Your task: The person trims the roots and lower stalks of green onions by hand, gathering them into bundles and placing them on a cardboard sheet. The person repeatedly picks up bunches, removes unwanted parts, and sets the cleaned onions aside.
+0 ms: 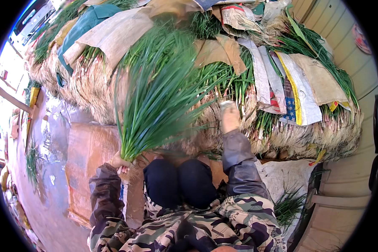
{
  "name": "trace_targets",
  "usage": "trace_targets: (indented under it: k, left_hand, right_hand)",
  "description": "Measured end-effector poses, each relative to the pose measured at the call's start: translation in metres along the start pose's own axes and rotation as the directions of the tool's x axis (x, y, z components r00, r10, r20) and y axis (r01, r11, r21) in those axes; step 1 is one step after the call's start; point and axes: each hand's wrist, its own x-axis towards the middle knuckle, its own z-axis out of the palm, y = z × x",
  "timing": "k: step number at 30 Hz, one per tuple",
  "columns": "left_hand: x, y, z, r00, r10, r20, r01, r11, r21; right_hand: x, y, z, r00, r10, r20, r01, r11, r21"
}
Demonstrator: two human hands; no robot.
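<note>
My left hand (121, 162) is closed around the lower end of a bunch of scallions (154, 107). The long green leaves fan up and to the right, and their tips are blurred. Some pale roots hang below my fist. My right hand (230, 119) reaches forward to the front of a large stack of scallions (242, 75), beside its pale stems and roots. Something whitish shows at its blurred fingertips; whether the fingers grip anything is not clear.
Woven sacks (116, 34) and cardboard (220, 53) cover parts of the stack. A brown sheet (91, 157) lies on the wet floor (47, 195) at left. Loose green leaves (289, 204) rest on a white sack (283, 173) at right, near a panelled wall (346, 176).
</note>
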Motion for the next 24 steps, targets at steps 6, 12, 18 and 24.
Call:
trace_targets:
  k: [6,12,18,24]
  left_hand:
    - [0.002,-0.003,-0.008,1.000,-0.016,-0.003,0.016,1.000,0.011]
    - [0.003,-0.001,-0.005,1.000,-0.013,0.023,0.014,0.999,-0.046]
    - [0.011,-0.009,-0.009,0.999,-0.040,0.027,0.040,0.999,0.008]
    - [0.009,-0.018,-0.019,1.000,-0.011,0.000,0.011,0.998,-0.054]
  right_hand:
    - [-0.005,0.003,-0.008,0.674,-0.537,0.508,0.726,0.607,-0.322]
    - [-0.036,0.002,0.025,0.654,-0.353,0.669,0.745,0.450,-0.492]
    - [-0.043,0.031,0.042,0.740,-0.579,0.343,0.668,0.692,-0.274]
    - [-0.033,-0.004,-0.059,0.908,0.108,0.404,-0.305,0.832,0.464]
